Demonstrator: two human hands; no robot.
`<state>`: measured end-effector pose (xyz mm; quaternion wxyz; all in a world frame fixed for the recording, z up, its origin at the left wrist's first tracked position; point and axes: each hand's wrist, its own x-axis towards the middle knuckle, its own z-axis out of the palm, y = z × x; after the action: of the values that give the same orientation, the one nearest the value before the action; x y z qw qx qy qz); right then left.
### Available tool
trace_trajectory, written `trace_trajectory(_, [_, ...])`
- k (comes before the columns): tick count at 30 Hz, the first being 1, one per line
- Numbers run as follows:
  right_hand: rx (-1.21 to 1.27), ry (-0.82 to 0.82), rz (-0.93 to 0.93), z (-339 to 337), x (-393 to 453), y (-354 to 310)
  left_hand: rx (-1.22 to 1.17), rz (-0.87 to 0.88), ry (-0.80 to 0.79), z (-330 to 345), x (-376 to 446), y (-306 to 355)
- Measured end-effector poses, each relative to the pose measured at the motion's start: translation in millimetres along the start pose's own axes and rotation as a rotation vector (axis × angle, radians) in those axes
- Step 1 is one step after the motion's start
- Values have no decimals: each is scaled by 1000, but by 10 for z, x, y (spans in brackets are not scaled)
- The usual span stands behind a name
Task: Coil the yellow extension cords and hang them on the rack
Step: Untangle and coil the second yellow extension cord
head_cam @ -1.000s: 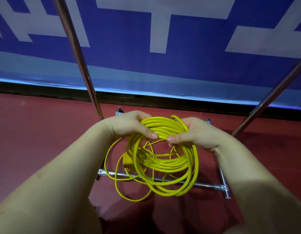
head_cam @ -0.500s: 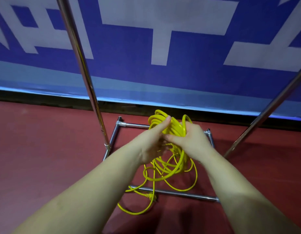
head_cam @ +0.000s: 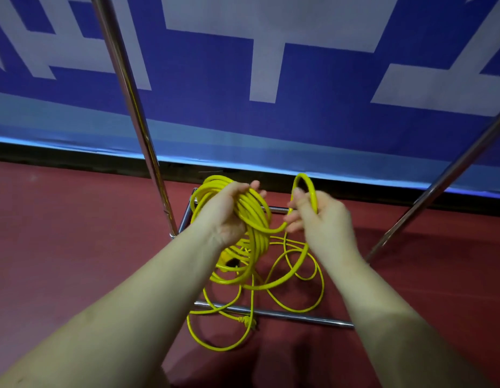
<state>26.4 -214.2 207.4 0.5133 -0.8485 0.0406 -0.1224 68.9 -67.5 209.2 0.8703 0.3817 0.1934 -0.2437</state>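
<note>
A yellow extension cord (head_cam: 257,239) hangs in a loose coil from my left hand (head_cam: 229,211), which grips the top of the bundle. My right hand (head_cam: 313,217) holds a single loop of the same cord, raised just to the right of the coil. Slack strands droop to the red floor, and the cord's plug end (head_cam: 247,322) lies by the front bar of the metal rack (head_cam: 271,313). The rack's chrome uprights rise on the left (head_cam: 136,119) and on the right (head_cam: 439,177).
A blue and white banner (head_cam: 271,79) covers the wall straight ahead, with a dark baseboard under it. Red floor (head_cam: 75,233) spreads to both sides of the rack's base. The rack's top rail is out of view.
My hands have drawn apart: the left keeps the coil, while the right has pulled one loop out to the right. More slack now lies on the floor.
</note>
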Motion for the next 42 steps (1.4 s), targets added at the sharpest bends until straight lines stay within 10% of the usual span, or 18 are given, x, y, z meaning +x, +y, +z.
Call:
trace_trajectory(9, [1188, -75, 747, -399, 244, -38, 200, 103, -101, -104, 38, 29])
trace_trajectory(15, [736, -372, 712, -423, 235, -16, 679, 143, -243, -82, -71, -94])
trace_trajectory(24, [1489, 119, 965, -408, 343, 113, 801, 20, -502, -64, -115, -262])
trace_trajectory(33, [-7, -587, 370, -301, 59, -23, 445, 143, -163, 16, -14, -228])
trace_trajectory(42, [-180, -514, -6, -44, -1, 56, 127, 149, -41, 24, 13, -67])
